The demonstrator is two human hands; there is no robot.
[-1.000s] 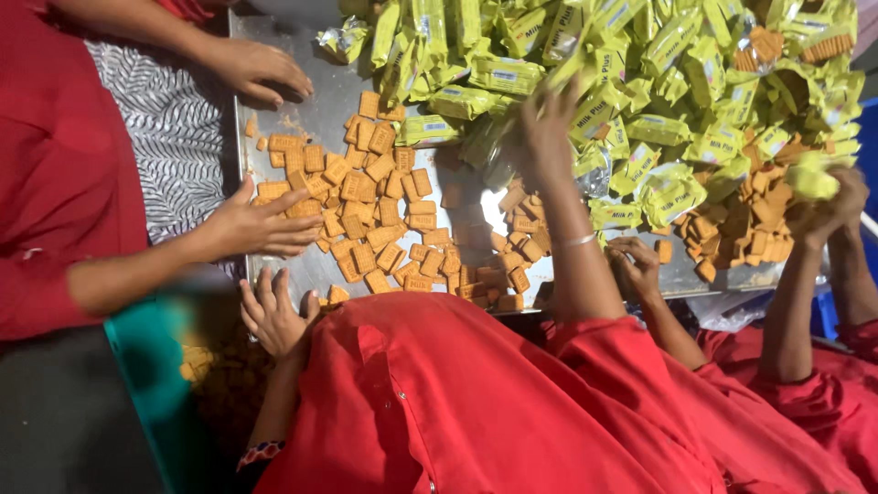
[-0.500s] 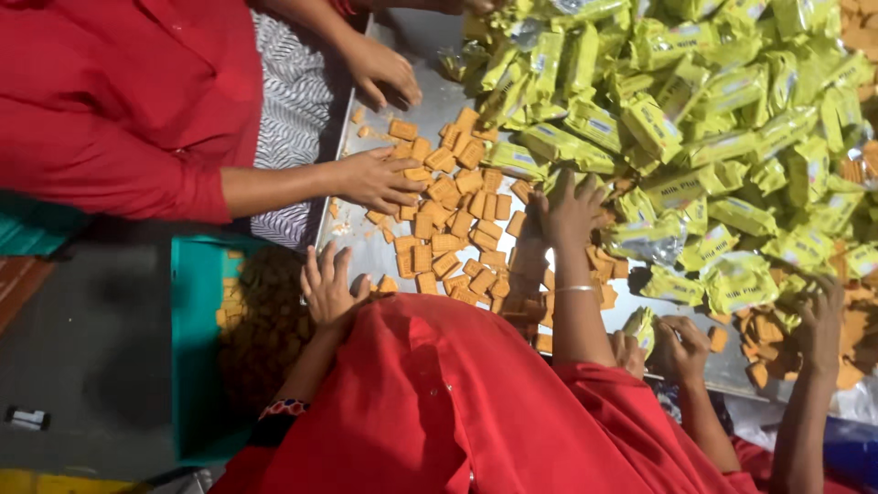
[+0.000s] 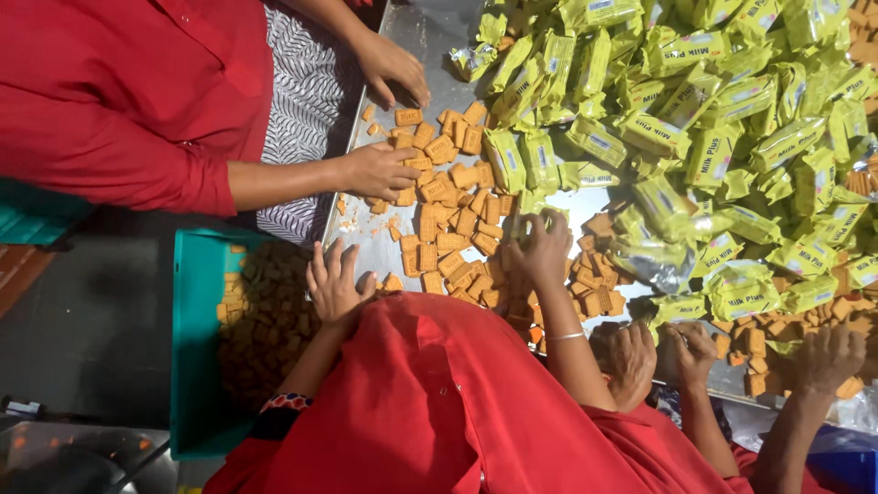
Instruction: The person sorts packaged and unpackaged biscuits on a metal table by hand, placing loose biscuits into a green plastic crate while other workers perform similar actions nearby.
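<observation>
Resting at the edge of the steel table [image 3: 402, 27], the left hand [image 3: 334, 282] is lying flat with its fingers spread and released, holding nothing, just above a teal crate [image 3: 187, 348] that is holding more biscuits. The right hand [image 3: 544, 249] is reaching into the heap of loose orange biscuits [image 3: 448, 215] at the middle of the table, fingers bent down onto them; whether they are gripping one cannot be told. Judging by their look, the biscuits are light, stiff and brittle, likely shedding crumbs, and are best pinched by opposite edges rather than pressed flat. Yellow-green packets [image 3: 713, 137] are crowding the far side, touching the heap beside the right hand and narrowing the working room. A co-worker in a red sleeve [image 3: 137, 101] is working the same heap with two hands [image 3: 380, 171] from the opposite side, and further hands [image 3: 690, 352] are sorting biscuits to the right, close alongside
</observation>
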